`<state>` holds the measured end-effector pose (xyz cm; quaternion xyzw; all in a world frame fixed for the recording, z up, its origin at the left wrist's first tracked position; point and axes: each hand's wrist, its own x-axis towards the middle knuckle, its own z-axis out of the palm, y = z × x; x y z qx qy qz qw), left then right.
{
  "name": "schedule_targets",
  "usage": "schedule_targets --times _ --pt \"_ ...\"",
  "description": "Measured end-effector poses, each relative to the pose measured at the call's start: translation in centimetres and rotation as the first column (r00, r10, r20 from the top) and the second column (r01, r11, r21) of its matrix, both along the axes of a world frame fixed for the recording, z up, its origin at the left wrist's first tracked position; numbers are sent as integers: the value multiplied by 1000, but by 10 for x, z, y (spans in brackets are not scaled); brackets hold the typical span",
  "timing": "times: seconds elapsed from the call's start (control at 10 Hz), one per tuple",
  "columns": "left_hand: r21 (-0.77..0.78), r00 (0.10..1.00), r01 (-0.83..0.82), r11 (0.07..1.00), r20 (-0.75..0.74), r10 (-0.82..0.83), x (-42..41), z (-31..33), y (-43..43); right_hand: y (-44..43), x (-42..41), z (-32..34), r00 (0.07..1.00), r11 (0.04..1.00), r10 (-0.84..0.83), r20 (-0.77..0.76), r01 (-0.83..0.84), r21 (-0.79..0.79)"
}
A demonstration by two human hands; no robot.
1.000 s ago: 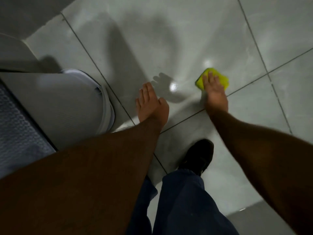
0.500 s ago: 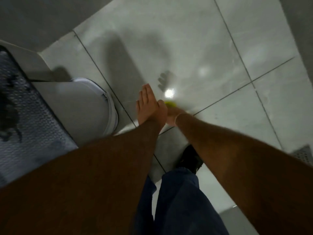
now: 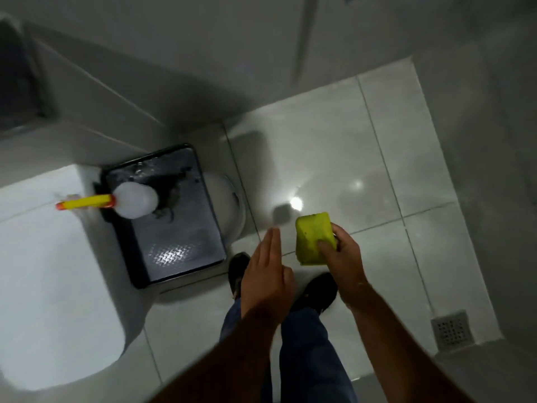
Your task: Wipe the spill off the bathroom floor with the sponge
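I have the yellow sponge [image 3: 315,238] pinched in my right hand [image 3: 344,258], thumb across its face, lifted well off the floor [image 3: 334,146] at centre frame. My left hand [image 3: 266,282] hangs beside it, flat, fingers together and holding nothing. The pale tiles toward the upper right shine with light glare, and I cannot tell whether any wet film remains there; no puddle shows. With the sponge raised, I judge the wiping mostly done, leaving perhaps a check of the tiles. The tray [image 3: 165,216] sits centre left.
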<state>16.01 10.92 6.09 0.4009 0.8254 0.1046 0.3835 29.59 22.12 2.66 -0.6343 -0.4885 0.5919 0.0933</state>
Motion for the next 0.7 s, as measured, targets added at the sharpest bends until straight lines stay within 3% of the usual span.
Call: schedule_targets --times 0.1,0.3,0.4,0.5,0.6,0.7 --pt "67 987 -16 998 -160 27 -29 41 -33 -16 -55 42 992 995 95 -83 -93 34" --pt "38 908 -276 960 -319 274 -106 51 -83 -61 -184 43 919 947 320 -230 -300 119" --pt "45 853 -416 908 -327 407 -140 31 -90 -79 -231 10 865 822 500 -34 -462 332" --pt "88 801 -507 857 -319 507 -160 8 -101 -92 -258 -40 641 520 742 194 -734 437" --pt "111 777 -554 825 -287 560 -174 -3 -104 -108 -259 -70 55 -82 858 512 -967 241" --pt "82 839 -438 895 -322 439 -170 -10 -109 -132 -225 -69 41 -139 821 570 -953 270"
